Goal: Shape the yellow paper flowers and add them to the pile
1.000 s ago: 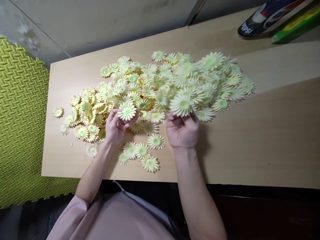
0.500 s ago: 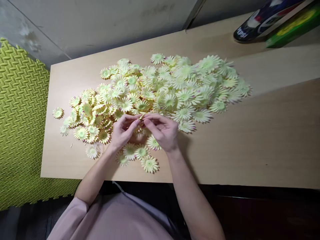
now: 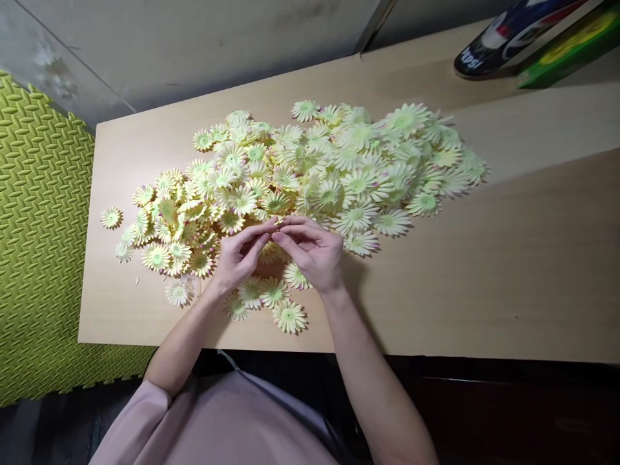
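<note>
My left hand [image 3: 241,255] and my right hand [image 3: 314,252] meet fingertip to fingertip at the near edge of a large heap of artificial flower heads [image 3: 329,192]. Both hands are closed in a pinch on a small pale yellow piece, mostly covered by the fingers; it looks like part of a flower head. The flowers have pale yellow-green petals, some with purple tips. Below my hands lies a small group of loose flower heads [image 3: 289,316]. To the left of my left wrist, a whiter flower head [image 3: 179,294] rests on the table.
The heap spreads over a light wooden table [image 3: 450,290]. A Pepsi bottle [image 3: 484,55] and a green box [image 3: 557,58] stand at the back right. A yellow-green foam mat [image 3: 43,245] borders the left side, and a grey wall [image 3: 194,51] runs behind.
My hands stay together in nearly the same place. My right thumb has shifted slightly left towards my left fingertips, and less of the yellow piece shows between the fingers.
</note>
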`<action>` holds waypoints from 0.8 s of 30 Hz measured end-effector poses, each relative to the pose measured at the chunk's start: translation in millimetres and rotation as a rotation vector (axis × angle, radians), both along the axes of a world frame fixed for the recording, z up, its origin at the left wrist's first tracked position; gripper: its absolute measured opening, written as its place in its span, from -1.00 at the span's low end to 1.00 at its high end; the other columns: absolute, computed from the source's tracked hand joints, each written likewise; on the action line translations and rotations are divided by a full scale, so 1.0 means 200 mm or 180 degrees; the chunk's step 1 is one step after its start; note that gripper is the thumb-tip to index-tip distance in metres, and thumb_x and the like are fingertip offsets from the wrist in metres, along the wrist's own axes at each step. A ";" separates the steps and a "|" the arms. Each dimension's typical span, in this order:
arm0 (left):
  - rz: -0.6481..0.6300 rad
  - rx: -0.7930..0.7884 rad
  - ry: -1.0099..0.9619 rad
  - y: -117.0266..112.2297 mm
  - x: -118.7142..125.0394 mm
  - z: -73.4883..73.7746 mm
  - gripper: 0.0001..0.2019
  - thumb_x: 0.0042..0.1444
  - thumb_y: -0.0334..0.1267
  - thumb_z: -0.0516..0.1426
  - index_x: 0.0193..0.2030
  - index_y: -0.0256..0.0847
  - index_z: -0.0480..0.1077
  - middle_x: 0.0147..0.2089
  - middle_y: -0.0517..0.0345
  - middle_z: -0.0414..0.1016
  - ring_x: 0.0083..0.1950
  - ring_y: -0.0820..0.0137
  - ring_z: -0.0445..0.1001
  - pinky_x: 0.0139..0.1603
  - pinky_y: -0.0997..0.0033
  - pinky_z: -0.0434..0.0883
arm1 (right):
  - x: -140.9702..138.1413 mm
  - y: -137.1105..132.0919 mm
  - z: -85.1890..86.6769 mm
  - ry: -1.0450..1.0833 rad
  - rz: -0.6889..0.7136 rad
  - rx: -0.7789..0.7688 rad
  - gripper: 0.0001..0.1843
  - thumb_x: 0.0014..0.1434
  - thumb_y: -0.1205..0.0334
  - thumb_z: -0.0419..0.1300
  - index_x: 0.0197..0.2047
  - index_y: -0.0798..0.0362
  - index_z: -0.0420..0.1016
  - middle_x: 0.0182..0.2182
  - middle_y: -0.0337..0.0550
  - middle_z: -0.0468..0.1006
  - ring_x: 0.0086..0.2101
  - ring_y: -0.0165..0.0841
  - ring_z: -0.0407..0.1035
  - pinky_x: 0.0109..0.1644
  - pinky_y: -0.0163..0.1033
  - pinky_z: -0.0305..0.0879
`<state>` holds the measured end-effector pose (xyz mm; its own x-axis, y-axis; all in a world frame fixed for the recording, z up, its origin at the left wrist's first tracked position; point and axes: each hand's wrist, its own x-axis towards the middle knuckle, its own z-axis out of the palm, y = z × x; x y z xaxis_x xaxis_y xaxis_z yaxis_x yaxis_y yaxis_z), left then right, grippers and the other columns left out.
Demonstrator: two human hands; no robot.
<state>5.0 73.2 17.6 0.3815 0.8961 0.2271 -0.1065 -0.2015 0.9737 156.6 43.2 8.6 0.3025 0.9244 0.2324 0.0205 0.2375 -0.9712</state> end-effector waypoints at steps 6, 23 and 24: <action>0.0022 0.0065 0.0039 0.00 0.00 0.01 -0.77 0.31 -0.25 0.15 0.04 -0.14 0.57 0.19 0.00 0.57 0.22 0.27 0.55 0.28 0.24 0.49 | -0.01 0.00 0.00 0.0028 0.0024 0.0073 -0.87 0.06 0.17 0.46 -0.29 -0.04 0.69 -0.22 -0.12 0.60 -0.17 -0.31 0.54 -0.18 -0.21 0.60; -0.0034 0.0107 -0.0004 0.01 -0.01 0.01 -0.76 0.33 -0.25 0.14 0.06 -0.12 0.55 0.20 0.02 0.56 0.24 0.27 0.54 0.24 0.25 0.52 | 0.01 0.00 0.00 -0.0165 0.0129 -0.0066 -0.86 0.13 0.10 0.39 -0.25 -0.06 0.68 -0.16 -0.12 0.58 -0.14 -0.31 0.55 -0.10 -0.18 0.63; -0.0024 0.0120 -0.0001 0.01 -0.01 0.01 -0.76 0.33 -0.25 0.14 0.06 -0.12 0.55 0.20 0.01 0.57 0.23 0.28 0.55 0.23 0.25 0.52 | 0.01 0.00 0.00 -0.0165 0.0132 -0.0069 -0.86 0.13 0.10 0.39 -0.25 -0.06 0.68 -0.16 -0.12 0.58 -0.14 -0.31 0.55 -0.10 -0.19 0.63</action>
